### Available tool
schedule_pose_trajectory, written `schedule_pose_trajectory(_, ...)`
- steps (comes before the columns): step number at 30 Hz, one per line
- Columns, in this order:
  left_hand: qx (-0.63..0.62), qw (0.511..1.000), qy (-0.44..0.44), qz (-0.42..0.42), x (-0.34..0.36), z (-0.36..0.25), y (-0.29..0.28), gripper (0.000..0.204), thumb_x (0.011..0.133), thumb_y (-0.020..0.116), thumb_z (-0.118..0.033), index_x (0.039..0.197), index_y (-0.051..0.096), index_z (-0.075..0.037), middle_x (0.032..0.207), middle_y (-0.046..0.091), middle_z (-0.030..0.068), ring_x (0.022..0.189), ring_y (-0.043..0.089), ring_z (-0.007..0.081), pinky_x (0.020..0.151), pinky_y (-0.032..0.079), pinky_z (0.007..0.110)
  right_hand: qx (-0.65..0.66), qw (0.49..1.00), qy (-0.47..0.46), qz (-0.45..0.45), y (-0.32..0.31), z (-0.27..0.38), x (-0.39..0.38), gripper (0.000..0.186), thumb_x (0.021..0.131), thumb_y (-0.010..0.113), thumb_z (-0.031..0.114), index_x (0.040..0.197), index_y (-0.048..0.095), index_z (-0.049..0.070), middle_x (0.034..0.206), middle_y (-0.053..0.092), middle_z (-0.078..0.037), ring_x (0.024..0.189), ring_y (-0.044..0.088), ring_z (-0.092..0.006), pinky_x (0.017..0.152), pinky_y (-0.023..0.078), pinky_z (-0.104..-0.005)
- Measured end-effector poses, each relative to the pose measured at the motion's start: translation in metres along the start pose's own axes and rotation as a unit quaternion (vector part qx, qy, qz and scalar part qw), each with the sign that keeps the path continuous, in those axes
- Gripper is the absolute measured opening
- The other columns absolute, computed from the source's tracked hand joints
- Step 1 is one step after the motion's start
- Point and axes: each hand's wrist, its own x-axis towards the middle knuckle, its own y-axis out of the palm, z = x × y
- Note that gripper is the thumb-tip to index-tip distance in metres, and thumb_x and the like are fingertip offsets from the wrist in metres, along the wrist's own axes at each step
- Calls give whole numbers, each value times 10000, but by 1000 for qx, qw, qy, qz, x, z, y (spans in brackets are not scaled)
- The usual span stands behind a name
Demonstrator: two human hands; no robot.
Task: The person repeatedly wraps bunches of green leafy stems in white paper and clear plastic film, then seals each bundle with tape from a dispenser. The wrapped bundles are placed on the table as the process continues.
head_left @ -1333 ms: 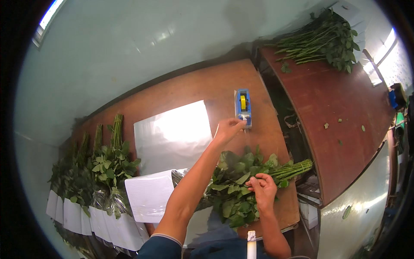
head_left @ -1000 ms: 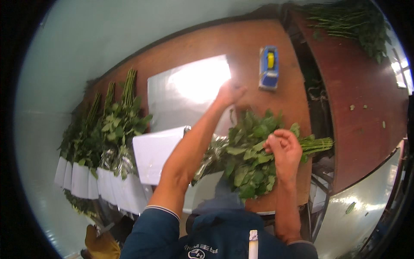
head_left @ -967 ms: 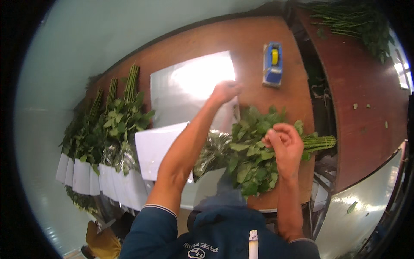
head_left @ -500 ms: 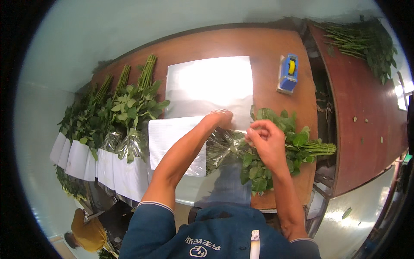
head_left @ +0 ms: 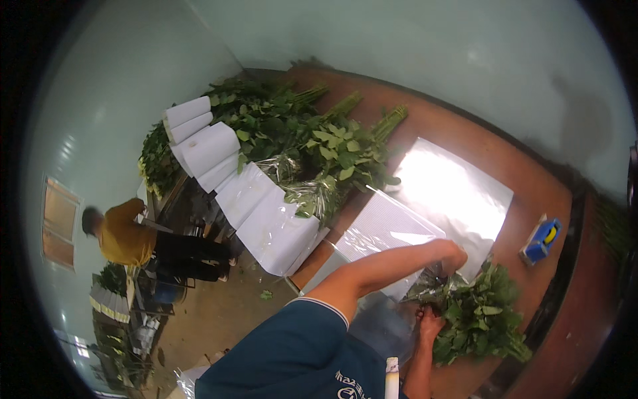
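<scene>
Brown worktop (head_left: 541, 199) w/ 1 tape disp. (head_left: 541, 241), pale wall (head_left: 399, 40), 1 co-worker (head_left: 129, 238). L hand (head_left: 453, 257) & R hand (head_left: 430, 324) apart, both at 1 leafy bunch (head_left: 484, 314); can't tell grip.

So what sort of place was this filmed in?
Probably a flower-packing room: leafy bunches in white wraps lie in a row, and a tape dispenser sits on the table near another bunch.

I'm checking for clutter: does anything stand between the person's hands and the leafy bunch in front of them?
Nothing visible does. The left hand and right hand are both right at the leafy bunch, by its wrapped end. The blue tape dispenser sits off to the side.
</scene>
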Motion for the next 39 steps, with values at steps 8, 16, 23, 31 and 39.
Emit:
schedule_pose_trajectory(8,238,951,31,-193,20,-65,75,1262,424,983,-521,1417,483,74,1213,661,239,1186,642,318,1022,432,499,-24,995,-65,-67,10,17,7,261,996,615,190,782,572,47,652,550,-47,477,458,-131,453,362,-314)
schedule_pose_trajectory(16,148,925,116,-330,15,-50,93,777,413,919,-308,1034,583,14,867,695,129,856,706,340,821,483,470,-146,981,-132,-9,2,18,-7,246,1005,624,224,840,564,51,722,559,-52,547,492,-170,506,396,-334)
schedule_pose_trajectory(23,108,851,230,-460,-170,-95,51,1134,561,917,-438,1399,424,146,1098,627,250,1077,622,372,925,429,466,-153,979,-135,-29,46,67,-76,214,1014,609,230,949,555,34,837,569,-74,670,515,-187,597,422,-342)
schedule_pose_trajectory(31,260,632,27,-729,-157,-150,22,574,841,610,-160,1321,538,147,1099,640,280,1016,625,394,902,497,476,-148,950,-272,27,120,157,-111,233,1023,592,238,1073,545,15,968,581,-100,810,541,-207,701,452,-351)
schedule_pose_trajectory(39,8,780,161,-605,-395,-85,8,957,764,842,-466,1417,459,119,1431,462,388,1249,559,465,1035,436,516,-84,895,-357,253,184,206,-107,302,1032,574,246,1197,534,-5,1099,592,-126,950,567,-227,805,481,-361)
